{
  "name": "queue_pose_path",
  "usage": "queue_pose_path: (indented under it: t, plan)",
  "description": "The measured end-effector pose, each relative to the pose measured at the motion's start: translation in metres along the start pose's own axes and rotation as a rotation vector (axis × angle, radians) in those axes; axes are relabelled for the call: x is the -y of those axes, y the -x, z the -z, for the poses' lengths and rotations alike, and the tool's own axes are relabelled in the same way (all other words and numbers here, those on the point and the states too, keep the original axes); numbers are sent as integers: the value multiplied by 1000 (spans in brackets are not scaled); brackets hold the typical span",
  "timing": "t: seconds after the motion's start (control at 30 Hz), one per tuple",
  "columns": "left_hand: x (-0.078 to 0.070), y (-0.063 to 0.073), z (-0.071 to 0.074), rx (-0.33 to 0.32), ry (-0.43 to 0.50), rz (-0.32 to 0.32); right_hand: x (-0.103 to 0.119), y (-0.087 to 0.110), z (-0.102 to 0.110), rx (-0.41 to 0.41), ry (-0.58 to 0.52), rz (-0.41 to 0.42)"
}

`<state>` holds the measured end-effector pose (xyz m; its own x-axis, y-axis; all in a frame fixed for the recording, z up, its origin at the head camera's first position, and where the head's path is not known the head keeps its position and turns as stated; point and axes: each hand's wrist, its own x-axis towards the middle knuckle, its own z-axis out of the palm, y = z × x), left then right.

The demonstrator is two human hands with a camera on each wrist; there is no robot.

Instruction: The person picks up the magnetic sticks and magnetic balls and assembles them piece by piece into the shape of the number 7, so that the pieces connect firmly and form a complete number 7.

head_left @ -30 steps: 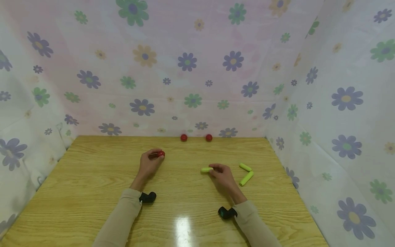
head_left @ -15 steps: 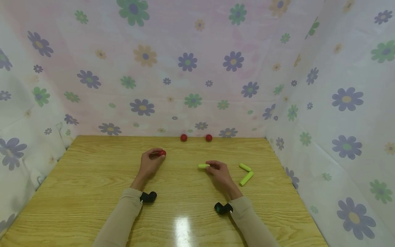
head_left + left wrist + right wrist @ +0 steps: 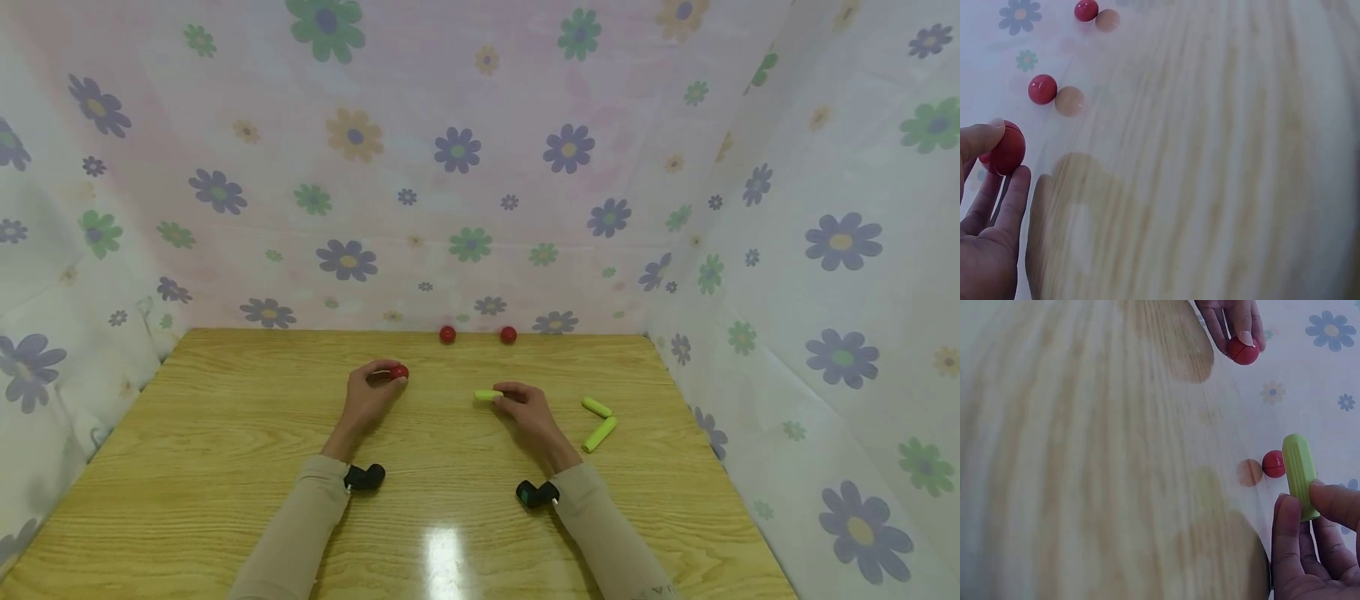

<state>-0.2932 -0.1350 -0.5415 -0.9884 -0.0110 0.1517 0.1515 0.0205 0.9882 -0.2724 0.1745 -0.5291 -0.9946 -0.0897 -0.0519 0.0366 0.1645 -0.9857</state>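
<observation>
My left hand pinches a small red ball between thumb and fingertips, above the left middle of the table. In the left wrist view a dark groove runs across this ball. On the other side, my right hand pinches one end of a short lime-green stick, whose free end points left toward the ball. The right wrist view shows this stick as ribbed lengthwise with a rounded tip. A gap separates ball and stick. Two similar green sticks lie to the right of my right hand.
Two more red balls sit at the back edge of the wood-grain table, against a flowered cloth. That cloth also hangs along the left and right sides. Each wrist carries a black camera.
My right hand has moved left and farther back with the green stick. My left hand has shifted slightly right with the red ball, so the two pieces are nearer each other.
</observation>
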Motion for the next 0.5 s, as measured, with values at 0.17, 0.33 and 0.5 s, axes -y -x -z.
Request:
queue_pose_path:
  t: [0.17, 0.33, 0.5]
  plan:
    - [1, 0, -3, -5, -17, -11, -3, -4, -2, 5, -33, -9]
    - [2, -1, -5, 1, 0, -24, -4, -9, -5, 8, -34, -24]
    - [3, -3, -7, 15, 26, -26, -3, -13, -7, 20, -41, -19]
